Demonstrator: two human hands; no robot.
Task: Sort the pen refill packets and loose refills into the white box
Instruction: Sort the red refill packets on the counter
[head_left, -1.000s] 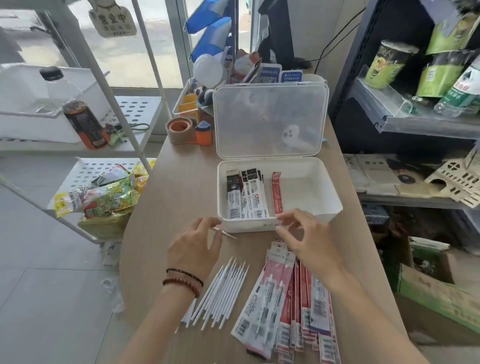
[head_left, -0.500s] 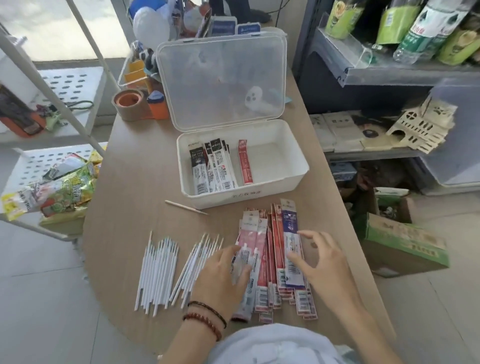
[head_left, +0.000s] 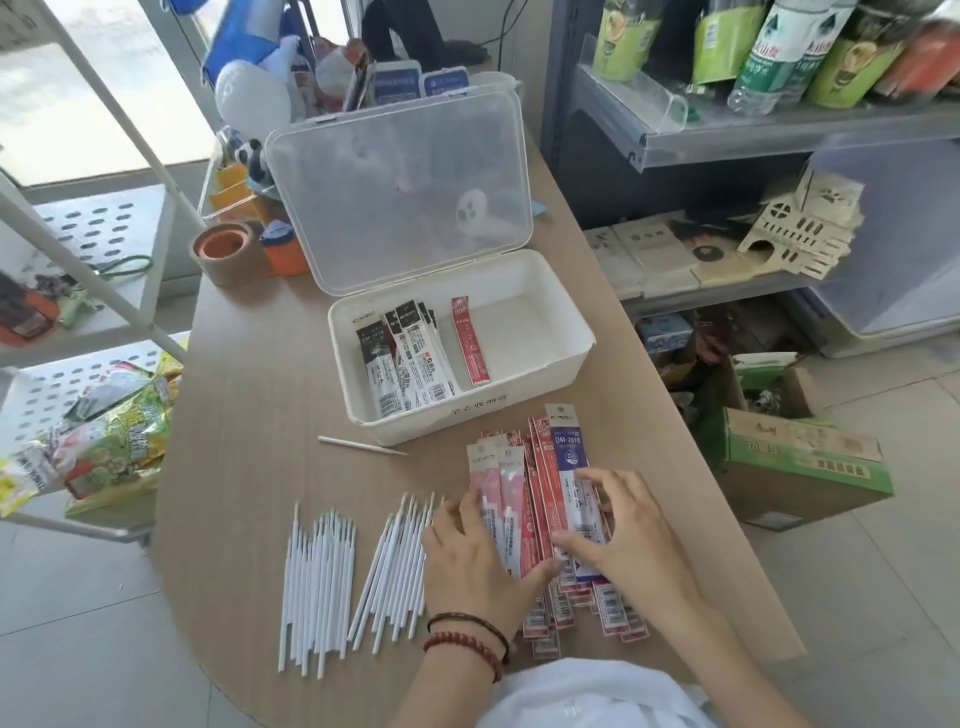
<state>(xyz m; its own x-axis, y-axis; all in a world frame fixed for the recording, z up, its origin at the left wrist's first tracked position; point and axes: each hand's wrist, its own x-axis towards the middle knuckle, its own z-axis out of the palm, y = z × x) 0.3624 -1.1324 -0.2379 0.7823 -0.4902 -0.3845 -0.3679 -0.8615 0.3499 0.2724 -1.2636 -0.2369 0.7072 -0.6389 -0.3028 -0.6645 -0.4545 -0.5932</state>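
Note:
The white box (head_left: 566, 364) stands open on the table with its clear lid (head_left: 400, 192) tilted back. Inside it lie several black-and-white refill packets (head_left: 402, 358) and one red packet (head_left: 471, 343). In front of the box is a fanned pile of packets: pink ones (head_left: 498, 470), red ones (head_left: 540, 467) and a blue one (head_left: 569, 447). My left hand (head_left: 472, 561) rests on the pink packets. My right hand (head_left: 631, 530) lies with spread fingers over the blue packet. Two bunches of loose white refills (head_left: 317, 577) lie to the left, and a single refill (head_left: 358, 445) lies by the box.
A roll of brown tape (head_left: 223, 252) and an orange item (head_left: 283, 254) sit behind the box, beside a cluttered organiser (head_left: 332, 88). A white rack with snack bags (head_left: 114, 431) stands left. Shelves with bottles and a cardboard carton (head_left: 800, 457) are on the right.
Both hands drew back from the box's front rim to the packet pile. The single refill that my left hand held now lies on the table. The view tipped down.

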